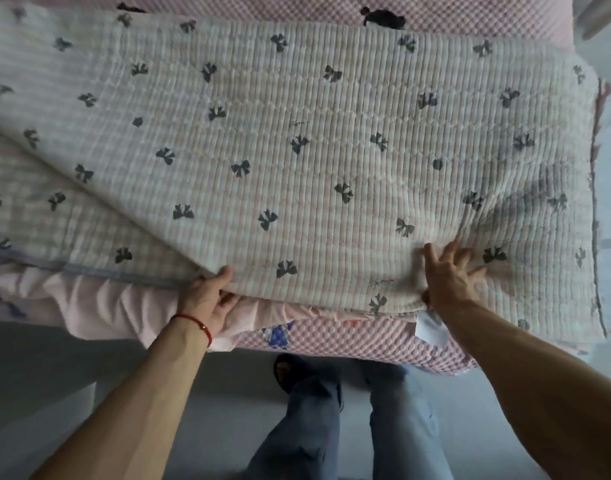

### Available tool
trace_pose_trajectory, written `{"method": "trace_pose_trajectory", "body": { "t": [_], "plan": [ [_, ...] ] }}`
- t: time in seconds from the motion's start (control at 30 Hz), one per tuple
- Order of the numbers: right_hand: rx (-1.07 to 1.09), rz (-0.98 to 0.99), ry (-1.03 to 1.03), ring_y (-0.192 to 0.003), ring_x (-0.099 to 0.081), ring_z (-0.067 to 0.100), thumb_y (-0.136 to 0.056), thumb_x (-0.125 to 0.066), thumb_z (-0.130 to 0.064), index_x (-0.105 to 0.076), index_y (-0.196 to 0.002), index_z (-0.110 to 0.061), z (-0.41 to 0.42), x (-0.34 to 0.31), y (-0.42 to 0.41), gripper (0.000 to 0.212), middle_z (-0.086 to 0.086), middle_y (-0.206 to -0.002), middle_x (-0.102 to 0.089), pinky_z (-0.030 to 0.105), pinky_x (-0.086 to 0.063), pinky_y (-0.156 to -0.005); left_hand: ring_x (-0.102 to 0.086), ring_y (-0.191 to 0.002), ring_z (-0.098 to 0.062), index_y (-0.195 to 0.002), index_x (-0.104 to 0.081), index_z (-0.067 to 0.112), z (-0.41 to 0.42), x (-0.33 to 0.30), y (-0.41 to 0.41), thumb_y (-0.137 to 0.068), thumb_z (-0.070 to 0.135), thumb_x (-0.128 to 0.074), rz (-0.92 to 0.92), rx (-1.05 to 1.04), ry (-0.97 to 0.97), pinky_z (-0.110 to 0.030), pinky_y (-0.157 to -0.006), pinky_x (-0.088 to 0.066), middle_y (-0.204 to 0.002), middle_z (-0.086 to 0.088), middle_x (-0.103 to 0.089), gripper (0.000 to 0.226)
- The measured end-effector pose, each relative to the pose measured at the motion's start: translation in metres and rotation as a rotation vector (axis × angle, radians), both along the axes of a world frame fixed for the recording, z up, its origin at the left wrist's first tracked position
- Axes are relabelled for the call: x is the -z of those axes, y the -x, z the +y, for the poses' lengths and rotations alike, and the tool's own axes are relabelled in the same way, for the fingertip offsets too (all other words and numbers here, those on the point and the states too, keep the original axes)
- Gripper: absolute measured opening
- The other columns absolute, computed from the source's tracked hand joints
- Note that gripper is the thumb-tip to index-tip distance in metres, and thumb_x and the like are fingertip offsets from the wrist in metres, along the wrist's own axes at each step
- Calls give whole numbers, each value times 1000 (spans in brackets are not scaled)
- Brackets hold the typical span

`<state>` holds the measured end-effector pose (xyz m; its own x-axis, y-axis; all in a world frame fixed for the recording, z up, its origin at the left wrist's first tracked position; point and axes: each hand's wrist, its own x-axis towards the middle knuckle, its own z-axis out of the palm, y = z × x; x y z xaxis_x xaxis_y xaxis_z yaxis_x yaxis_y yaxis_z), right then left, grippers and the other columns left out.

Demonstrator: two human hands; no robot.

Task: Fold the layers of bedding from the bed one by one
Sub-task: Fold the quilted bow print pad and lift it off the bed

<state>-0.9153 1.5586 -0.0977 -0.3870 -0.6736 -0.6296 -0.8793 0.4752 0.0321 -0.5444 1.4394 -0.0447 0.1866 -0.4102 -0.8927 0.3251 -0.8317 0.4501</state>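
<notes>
Ribbed bow-print quilt (297,133), seemingly folded, gripped by left hand (210,299).

**Where everything lies on the bed**

The quilt (297,133) lies across the bed in front of me, on top of the textured blanket (349,337), which shows at the near edge and behind. My left hand (210,299) is at its near edge, my right hand (449,275) on top, further right. A sheet (99,306) lies left of my left hand, under the quilt
</notes>
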Motion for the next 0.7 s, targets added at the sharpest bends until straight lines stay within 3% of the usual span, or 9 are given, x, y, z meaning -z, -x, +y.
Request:
{"method": "trace_pose_trajectory", "body": {
  "t": [0.07, 0.13, 0.23, 0.33, 0.43, 0.53, 0.6, 0.67, 0.7],
  "plan": [
    [-8, -2, -8, -149, -3, 58, -79, -74, 11, -21, -148, -22, -1, 3, 0, 93, 34, -163, 5, 81, -8, -110, -57, -121, -31, -124, -56, 9, -18, -3, -3, -93, 16, -69, 53, 44, -27, -48, -96, -51, -125, -15, -63, 34],
    [-13, -11, 3, -149, -2, 57, -78, -76, 8, -21, -147, -22, 1, 2, 1, 94, 33, -164, 5, 81, -7, -110, -56, -121, -33, -128, -54, 9, -31, -7, -7, -93, 33, -68, 125, 44, -23, -53, -108, -43, -128, -16, -62, 44],
    [-12, 13, -4, -149, -3, 58, -76, -81, 4, -19, -149, -19, -1, 3, 0, 98, 35, -163, 3, 79, -7, -110, -58, -121, -36, -133, -56, 14, -49, -6, -21, -93, 58, -58, 201, -58, -20, -60, -106, -42, -130, -16, -64, 60],
    [-5, 68, -27, -144, -15, 63, -74, -84, 2, -16, -148, -17, -11, 5, -4, 102, 45, -156, -11, 79, -14, -113, -57, -124, -39, -133, -60, 15, -67, -4, -40, -101, 50, -43, 245, -159, -25, -69, -108, -35, -128, -17, -67, 51],
    [40, 99, -69, -137, -27, 67, -83, -74, 7, -17, -141, -12, -27, 8, -10, 83, 52, -148, -20, 72, -23, -115, -56, -128, -38, -137, -59, 15, -89, -2, -57, -96, 28, -50, 259, -101, -28, -70, -107, -35, -131, -15, -66, 44],
    [-8, 199, -128, -128, -41, 62, -80, -75, 7, -22, -137, -9, -26, 7, -8, 80, 49, -138, -36, 67, -36, -111, -60, -125, -38, -137, -59, 13, -108, 0, -70, -98, 26, -44, 315, -56, 30, -61, -107, -41, -133, -16, -64, 43],
    [-16, 225, -137, -122, -47, 55, -75, -83, 0, -20, -145, -9, -22, 3, -8, 95, 44, -134, -42, 60, -43, -107, -71, -99, -26, -116, -69, 13, -119, -2, -80, -103, 23, -40, 361, -50, 83, -42, -89, -56, -113, -11, -73, 34],
    [-23, 268, -158, -121, -48, 52, -77, -83, -7, -18, -147, -10, -27, -3, -16, 96, 41, -135, -43, 58, -45, -104, -65, -77, -17, -94, -74, 18, -129, -6, -87, -85, 20, -65, 331, 7, 128, -30, -68, -55, -94, -1, -69, 13],
    [26, 281, -173, -123, -47, 53, -81, -81, -10, -19, -147, -10, -31, -8, -26, 91, 41, -138, -41, 60, -44, -105, -62, -81, -16, -97, -73, 21, -133, -3, -97, -73, 20, -75, 338, 31, 154, -30, -73, -52, -96, 0, -66, 23]
  ]
}}
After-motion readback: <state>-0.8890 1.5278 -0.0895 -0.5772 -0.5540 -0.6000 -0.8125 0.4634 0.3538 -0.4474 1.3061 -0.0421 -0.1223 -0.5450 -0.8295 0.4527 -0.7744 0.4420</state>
